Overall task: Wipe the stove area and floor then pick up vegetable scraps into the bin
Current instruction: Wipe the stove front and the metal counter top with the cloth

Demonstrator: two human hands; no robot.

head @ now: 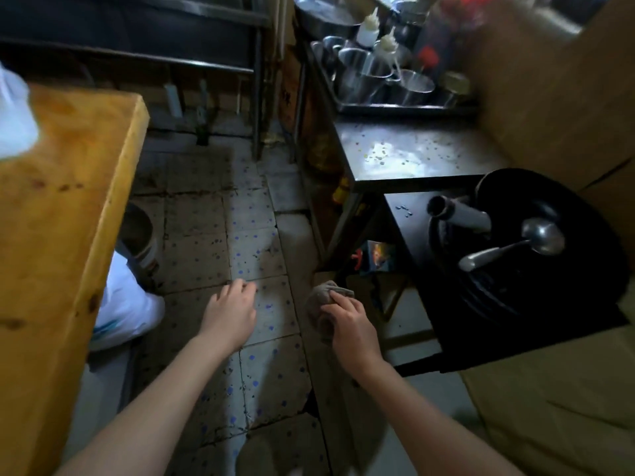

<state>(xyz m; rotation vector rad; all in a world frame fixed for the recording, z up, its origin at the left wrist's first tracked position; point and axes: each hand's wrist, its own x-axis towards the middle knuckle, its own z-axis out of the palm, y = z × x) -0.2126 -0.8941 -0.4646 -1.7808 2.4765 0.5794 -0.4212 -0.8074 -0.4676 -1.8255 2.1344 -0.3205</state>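
Gripping a crumpled grey-brown cloth (321, 297), the right hand (350, 328) hangs low beside the front corner of the black stove (412, 231), fingers curled round the rag. Cannot tell whether the cloth touches the floor. Left hand (232, 309): empty, fingers loosely bent, above the grey tiled floor (254, 235) with blue specks. Round black wok (577, 269) sits on the stove, with a steel ladle (536, 235) lying in it. Spattered steel counter (412, 156) just beyond. Thick orange wooden block (62, 201) at left, white plastic bag (127, 304) below its edge.
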